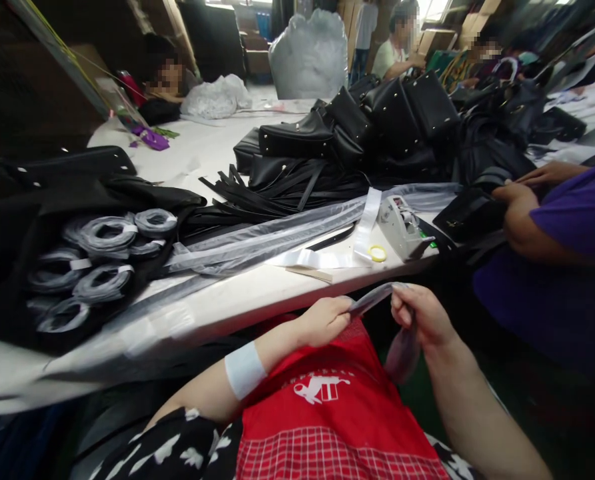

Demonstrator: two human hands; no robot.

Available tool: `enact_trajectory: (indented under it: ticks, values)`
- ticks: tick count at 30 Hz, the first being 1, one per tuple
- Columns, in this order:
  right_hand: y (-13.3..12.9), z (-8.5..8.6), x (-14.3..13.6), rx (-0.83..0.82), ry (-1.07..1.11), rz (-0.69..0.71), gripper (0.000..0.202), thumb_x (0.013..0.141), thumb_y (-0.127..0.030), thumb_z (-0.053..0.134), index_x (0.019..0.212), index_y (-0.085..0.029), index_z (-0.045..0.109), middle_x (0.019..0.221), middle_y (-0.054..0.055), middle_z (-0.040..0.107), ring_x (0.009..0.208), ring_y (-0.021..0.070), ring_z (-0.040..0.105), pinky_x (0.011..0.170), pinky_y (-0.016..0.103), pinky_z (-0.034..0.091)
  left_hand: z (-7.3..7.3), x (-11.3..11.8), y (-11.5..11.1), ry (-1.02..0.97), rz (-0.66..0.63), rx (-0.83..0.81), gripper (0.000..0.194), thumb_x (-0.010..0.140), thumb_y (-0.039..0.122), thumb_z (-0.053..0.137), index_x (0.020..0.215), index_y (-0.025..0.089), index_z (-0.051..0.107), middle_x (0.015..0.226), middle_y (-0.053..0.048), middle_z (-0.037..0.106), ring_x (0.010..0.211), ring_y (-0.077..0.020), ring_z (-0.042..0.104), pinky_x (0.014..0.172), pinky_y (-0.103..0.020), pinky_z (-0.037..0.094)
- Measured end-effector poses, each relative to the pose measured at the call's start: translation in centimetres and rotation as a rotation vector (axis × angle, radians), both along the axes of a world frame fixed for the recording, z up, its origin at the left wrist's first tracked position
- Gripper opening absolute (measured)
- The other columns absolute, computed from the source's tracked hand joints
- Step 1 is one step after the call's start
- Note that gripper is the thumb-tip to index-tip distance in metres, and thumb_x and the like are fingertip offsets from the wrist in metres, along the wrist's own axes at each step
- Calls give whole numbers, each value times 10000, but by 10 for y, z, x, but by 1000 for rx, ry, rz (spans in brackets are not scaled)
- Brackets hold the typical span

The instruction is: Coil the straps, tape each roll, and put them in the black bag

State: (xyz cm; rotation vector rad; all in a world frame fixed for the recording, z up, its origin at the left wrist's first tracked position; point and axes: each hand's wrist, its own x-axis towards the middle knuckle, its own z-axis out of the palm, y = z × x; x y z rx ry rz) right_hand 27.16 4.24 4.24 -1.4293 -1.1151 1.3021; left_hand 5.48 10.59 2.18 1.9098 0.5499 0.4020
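Between my two hands stretches a strap in clear plastic wrap (372, 298), greyish and semi-transparent. My left hand (327, 320) is closed on one stretch of it, just above the red apron. Held a little higher, my right hand (420, 313) grips it in closed fingers, and a loose loop hangs below. On the table edge in front lie more plastic-wrapped straps (277, 233). Coiled wrapped straps (108, 233), several of them with white bands, rest on black material at the left.
A tape dispenser (400, 227), a yellow ring (377, 253) and white label strip (322, 258) sit at the table's front edge (247, 297). Black bags (297, 137) and loose black straps (282, 190) are piled behind. A co-worker in a purple sleeve (577, 213) works close by at the right.
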Motion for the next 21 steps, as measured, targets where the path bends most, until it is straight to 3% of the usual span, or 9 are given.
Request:
enact_trajectory:
  ticks: [2,4,6,8,10,12,14,18,21]
  values:
    - [10,-1,22,-26,-197,-23,395,787,-554,629,652,-184,598,484,1,562,432,135,499,443,255,414,5,-3,-14,-41,-15,-235,342,941,393,412,774,155,592,623,0,512,570,-128,452,602,-260,394]
    - [14,-5,30,66,-375,92,381,713,-510,719,890,-177,671,860,83,703,781,224,650,694,331,531,12,-2,-22,-149,-26,-545,458,928,527,421,822,128,620,549,27,455,489,-104,396,524,-243,350]
    - [9,-9,18,190,-370,284,536,717,-479,735,1152,-188,618,1163,111,646,1075,269,594,908,376,491,21,2,-26,-299,-52,-800,509,890,580,481,852,99,644,520,36,432,478,-101,417,521,-241,361]
    - [1,-15,-8,194,-258,440,481,823,-505,636,1160,-165,602,1097,106,654,1011,250,609,874,356,496,31,10,-27,-464,16,-956,509,864,579,535,879,85,655,523,36,430,500,-112,470,549,-249,393]
    - [-9,-20,-40,106,-201,492,411,908,-531,516,964,-144,644,830,58,658,757,189,610,709,297,502,37,17,-26,-642,266,-993,498,870,573,535,921,91,649,566,27,453,554,-126,522,603,-266,435]
    - [-18,-19,-64,23,-143,557,467,945,-538,448,813,-138,649,617,5,574,560,130,519,577,252,450,34,20,-23,-775,595,-840,487,906,569,478,965,112,634,628,12,491,627,-141,555,709,-307,479]
    - [-26,-11,-70,-21,-26,663,465,947,-522,468,824,-127,680,529,-24,509,474,96,456,514,225,404,23,16,-19,-771,802,-447,478,950,546,391,999,132,626,719,-26,564,746,-171,596,862,-369,476]
    - [-26,11,-27,10,76,566,461,886,-542,546,800,-111,688,438,-50,435,357,71,376,385,194,299,-10,-5,-13,-392,485,457,572,909,617,379,1059,132,643,963,-144,667,957,-261,611,949,-441,442]
    - [-11,18,13,95,-270,284,370,847,-492,585,815,-133,670,517,-12,537,433,120,494,444,233,414,-17,-9,-20,-79,313,388,637,931,616,272,809,134,670,743,-124,654,722,-223,610,729,-364,484]
